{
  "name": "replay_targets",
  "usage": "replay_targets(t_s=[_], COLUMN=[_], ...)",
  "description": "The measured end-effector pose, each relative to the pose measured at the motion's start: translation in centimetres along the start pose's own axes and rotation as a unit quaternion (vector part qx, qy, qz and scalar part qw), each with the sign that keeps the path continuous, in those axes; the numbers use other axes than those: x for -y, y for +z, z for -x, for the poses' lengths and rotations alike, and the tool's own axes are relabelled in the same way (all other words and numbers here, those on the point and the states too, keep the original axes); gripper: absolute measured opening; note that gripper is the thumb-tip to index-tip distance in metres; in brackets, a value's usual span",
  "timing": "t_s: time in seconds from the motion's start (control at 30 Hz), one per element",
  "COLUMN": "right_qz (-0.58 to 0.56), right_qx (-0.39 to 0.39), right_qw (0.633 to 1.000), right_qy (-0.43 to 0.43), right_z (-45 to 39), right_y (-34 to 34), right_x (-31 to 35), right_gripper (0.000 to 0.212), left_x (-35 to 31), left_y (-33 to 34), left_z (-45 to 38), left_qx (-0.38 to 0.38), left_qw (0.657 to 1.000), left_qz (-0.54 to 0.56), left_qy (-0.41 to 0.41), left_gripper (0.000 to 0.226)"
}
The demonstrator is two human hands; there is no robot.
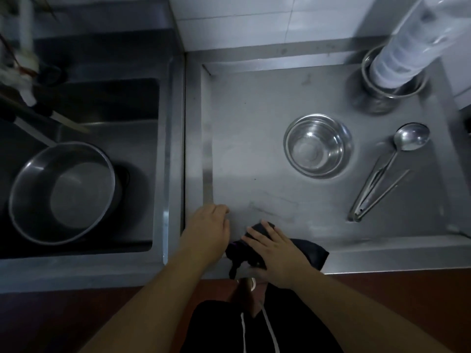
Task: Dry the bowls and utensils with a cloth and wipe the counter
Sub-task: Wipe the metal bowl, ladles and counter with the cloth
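left hand (pixel 207 231) flat, right hand (pixel 274 253) fingers spread

Steel desk (pixel 254 154) with a raised rim. Sitting on it: a metal bowl (pixel 318 146), a ladle (pixel 397 159) beside tongs (pixel 377 194), a dark cloth (pixel 308 250) at the front edge, stacked bowls (pixel 377 90) back right.

Dim, bluish light; soft blur throughout; wide-angle bending at edges.

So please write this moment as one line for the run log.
stage: wiping counter | right hand: flat on dark cloth | left hand: resting at counter edge | bowl, ladle: untouched
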State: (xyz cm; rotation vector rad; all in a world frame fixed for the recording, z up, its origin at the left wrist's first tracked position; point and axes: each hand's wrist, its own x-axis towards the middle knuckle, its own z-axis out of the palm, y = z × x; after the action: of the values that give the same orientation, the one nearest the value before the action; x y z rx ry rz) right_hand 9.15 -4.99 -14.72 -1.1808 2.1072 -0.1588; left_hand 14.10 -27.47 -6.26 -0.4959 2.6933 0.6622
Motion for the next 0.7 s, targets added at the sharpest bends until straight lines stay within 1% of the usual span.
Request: replay_targets(t_s=[0.07,0.13,0.17,0.23,0.27,0.3,0.33,0.37,0.4,0.43,0.5,0.53,0.6,0.63,0.67,0.7], right_qz=[-0.038,-0.097,-0.13,-0.228,-0.298,-0.387,-0.49,-0.588,-0.662,-0.706,-0.77,-0.797,-0.832,-0.844,-0.853,-0.862], right_qx=[0.012,0.009,0.005,-0.035,-0.065,-0.093,-0.116,-0.129,-0.138,-0.145,-0.152,-0.147,-0.139,-0.134,-0.13,-0.123], right_qw=[0.999,0.995,0.991,0.97,0.944,0.9,0.838,0.765,0.698,0.65,0.574,0.539,0.499,0.488,0.481,0.472], right_qy=[-0.023,-0.024,-0.008,0.071,0.124,0.176,0.211,0.228,0.236,0.239,0.235,0.228,0.199,0.177,0.156,0.135], right_z=[0.8,1.7,2.2,3.2,3.6,4.2,4.8,5.4,6.0,6.8,8.7,9.8,12.4,13.7,15.0,16.1], right_y=[-1.0,-2.2,-2.8,-3.8,-4.4,-5.2,-6.3,-7.4,-8.6,-9.9,-12.3,-13.4,-15.5,-16.4,-17.3,-18.1], right_x=[-0.1,-0.3,-0.3,-0.5,-0.6,-0.6,-0.8,-0.9,-1.2,-1.6,-2.4,-2.7,-3.1,-3.4,-3.7,-4.0], right_gripper=[0.072,0.059,0.05,0.033,0.025,0.02,0.015,0.015,0.018,0.024,0.032,0.035,0.036,0.037,0.038,0.04], left_x=[-0.7,-1.6,-2.1,-3.3,-4.0,-4.8,-5.7,-6.6,-7.8,-9.1,-12.2,-14.0,-17.5,-19.2,-20.7,-22.0], left_y=[-0.2,-0.7,-0.9,-1.5,-1.7,-1.9,-2.0,-2.0,-2.0,-2.0,-1.8,-1.7,-1.6,-1.7,-1.8,-1.9], left_z=[0.7,1.4,1.8,2.4,2.7,3.0,3.3,3.7,4.1,4.4,5.0,5.3,6.0,6.3,6.7,7.1], left_qx=[0.006,0.014,0.02,0.027,0.03,0.033,0.036,0.041,0.05,0.06,0.072,0.07,0.05,0.038,0.027,0.022], left_qw=[1.0,1.0,1.0,1.0,0.999,0.999,0.998,0.997,0.995,0.993,0.987,0.982,0.965,0.952,0.938,0.921], left_qz=[-0.004,-0.007,-0.007,-0.004,-0.001,0.006,0.018,0.036,0.059,0.081,0.126,0.16,0.247,0.294,0.338,0.382], left_qy=[0.005,0.003,0.001,-0.011,-0.02,-0.029,-0.038,-0.048,-0.056,-0.062,-0.069,-0.071,-0.072,-0.074,-0.077,-0.079], left_gripper=[0.034,0.037,0.038,0.039,0.04,0.041,0.041,0.042,0.043,0.043,0.043,0.041,0.033,0.029,0.03,0.036])
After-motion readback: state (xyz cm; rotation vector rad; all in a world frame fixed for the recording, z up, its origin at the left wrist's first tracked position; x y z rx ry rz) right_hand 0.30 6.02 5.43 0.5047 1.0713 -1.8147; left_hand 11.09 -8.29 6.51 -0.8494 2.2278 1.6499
